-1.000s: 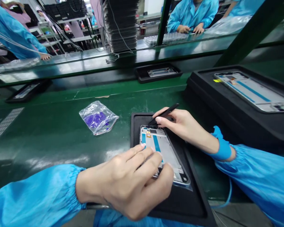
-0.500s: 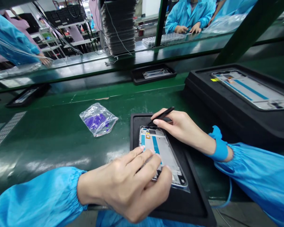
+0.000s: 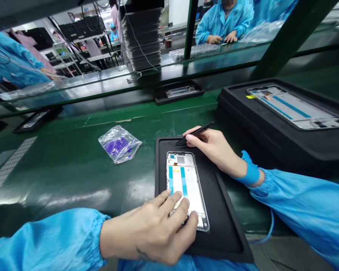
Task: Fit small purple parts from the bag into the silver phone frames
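Note:
A silver phone frame (image 3: 194,188) with two blue strips and a small yellow-and-orange flex piece lies on a black foam tray (image 3: 224,210) in front of me. My left hand (image 3: 164,222) is closed over its lower left part, fingers bent across the frame; the thumb is partly hidden. In my right hand (image 3: 211,145) is a pair of black tweezers (image 3: 197,131), pinched between thumb and fingers. Their tips are above the tray just beyond the frame's top edge, apart from the frame. A blue wrist strap (image 3: 248,171) circles my right wrist.
A clear bag with purple contents (image 3: 118,145) lies left of the tray. Stacked black trays (image 3: 234,124) bearing another phone frame (image 3: 296,107) stand at right. Smaller trays (image 3: 158,96) lie farther back. Co-workers in blue sit and stand beyond the green bench.
The phone frame has turned slightly and lies flatter on the tray. The tweezer tips have drawn back from its top edge. My left hand has shifted slightly down.

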Tool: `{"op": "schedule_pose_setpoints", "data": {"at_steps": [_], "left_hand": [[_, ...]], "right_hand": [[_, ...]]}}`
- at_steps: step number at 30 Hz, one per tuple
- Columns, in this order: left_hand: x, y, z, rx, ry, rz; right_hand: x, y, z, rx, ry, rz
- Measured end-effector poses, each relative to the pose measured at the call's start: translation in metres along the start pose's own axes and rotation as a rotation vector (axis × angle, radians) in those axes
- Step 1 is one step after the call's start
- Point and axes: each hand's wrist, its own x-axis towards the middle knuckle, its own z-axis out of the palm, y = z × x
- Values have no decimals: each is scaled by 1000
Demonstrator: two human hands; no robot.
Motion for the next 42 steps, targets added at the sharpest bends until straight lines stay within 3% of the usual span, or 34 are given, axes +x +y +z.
{"op": "schedule_pose_setpoints", "data": {"at_steps": [7, 9, 12, 15, 19, 22, 24, 27, 29, 32, 35, 42], "left_hand": [[-3, -8, -1, -137, 56, -144], [-13, -19, -6, -158, 21, -314], [-31, -30, -14, -145, -133, -635], [-41, -26, -17, -378, -217, -756], [-44, -9, -16, -644, -219, -897], [-45, 0, -11, -804, -177, -1002], [-44, 1, -4, -1032, -111, -1075], [-40, -2, 7, -1457, 91, -1145], [-36, -10, 9, -1612, 211, -1195], [-31, -31, 0, -1615, 286, -1295], [-34, -71, -14, -1415, 348, -1398], [-64, -218, -15, -906, 594, -1548]], "right_hand": [[-2, 5, 2, -33, 46, -80], [-2, 5, 2, -32, 61, -95], [-3, 6, 2, -47, 83, -100], [-2, 7, 4, -48, 126, -89], [-1, 9, 4, -32, 184, -79], [0, 12, 4, -10, 230, -72], [0, 14, 4, 13, 257, -71], [2, 14, 4, 63, 289, -73], [3, 12, 3, 106, 307, -75], [4, 6, -1, 163, 343, -83], [2, -5, -7, 218, 390, -106], [-10, -21, -14, 208, 411, -159]]}}
